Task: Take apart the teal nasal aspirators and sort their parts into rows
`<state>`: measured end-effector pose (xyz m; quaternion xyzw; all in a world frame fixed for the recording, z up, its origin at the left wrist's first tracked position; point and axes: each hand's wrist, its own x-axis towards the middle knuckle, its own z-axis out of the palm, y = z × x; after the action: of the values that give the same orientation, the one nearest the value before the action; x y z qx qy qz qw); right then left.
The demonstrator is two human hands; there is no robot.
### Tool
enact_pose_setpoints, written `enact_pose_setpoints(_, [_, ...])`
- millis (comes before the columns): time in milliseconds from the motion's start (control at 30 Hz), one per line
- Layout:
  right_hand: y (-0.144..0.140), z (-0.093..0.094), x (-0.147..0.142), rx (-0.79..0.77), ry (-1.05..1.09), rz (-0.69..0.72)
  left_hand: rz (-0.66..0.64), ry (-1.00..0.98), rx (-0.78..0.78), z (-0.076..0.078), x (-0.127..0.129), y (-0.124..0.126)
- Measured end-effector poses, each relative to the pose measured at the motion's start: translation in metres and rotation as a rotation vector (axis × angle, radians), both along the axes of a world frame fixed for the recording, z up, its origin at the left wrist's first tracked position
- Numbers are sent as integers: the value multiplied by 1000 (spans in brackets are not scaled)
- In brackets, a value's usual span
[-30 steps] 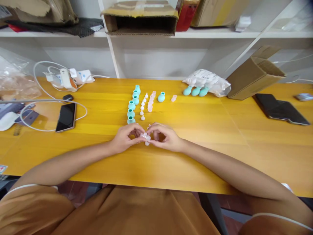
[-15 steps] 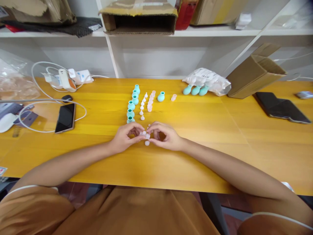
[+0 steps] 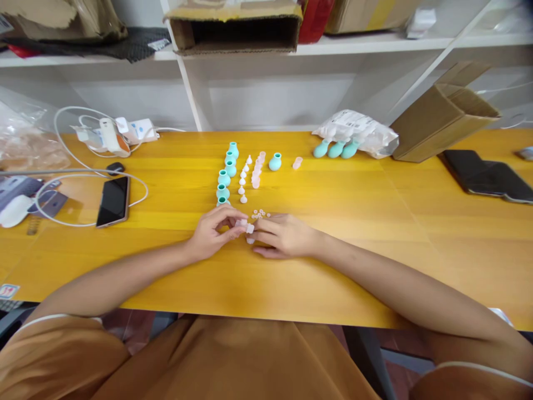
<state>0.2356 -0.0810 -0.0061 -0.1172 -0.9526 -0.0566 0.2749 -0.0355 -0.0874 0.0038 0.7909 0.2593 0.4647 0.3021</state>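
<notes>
Just below the column of teal rubber bulbs (image 3: 225,176), the left hand (image 3: 212,232) pinches a small clear plastic cap (image 3: 245,226) (steadying it), while the right hand (image 3: 283,236) lies flat, fingertips touching it.

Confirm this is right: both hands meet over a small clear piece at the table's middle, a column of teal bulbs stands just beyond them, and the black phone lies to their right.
Not quite. In the head view the black phone lies to the left of the hands, ringed by a white cable. The rest holds: left hand and right hand meet at the small clear piece, with the teal bulbs just beyond.
</notes>
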Motion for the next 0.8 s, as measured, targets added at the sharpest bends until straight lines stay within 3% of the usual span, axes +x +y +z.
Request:
enact_pose_setpoints(200, [-1,1,-1,42,23,-17,-55,-51,-18,-1,3,-1])
enact_pose_setpoints(433, [-5,-1,4,111,87,101,-119,-40,-50,-3,2,-3])
enact_pose_setpoints(600, [-2,-2,3,16,280,96,-85,94,41,0,2,-1])
enact_pose_setpoints(667, [0,-3,3,-14,355,54,-92,128,-10,0,2,-1])
enact_pose_setpoints(800, [4,-4,4,-72,445,-9,-167,110,-287,-3,2,-3])
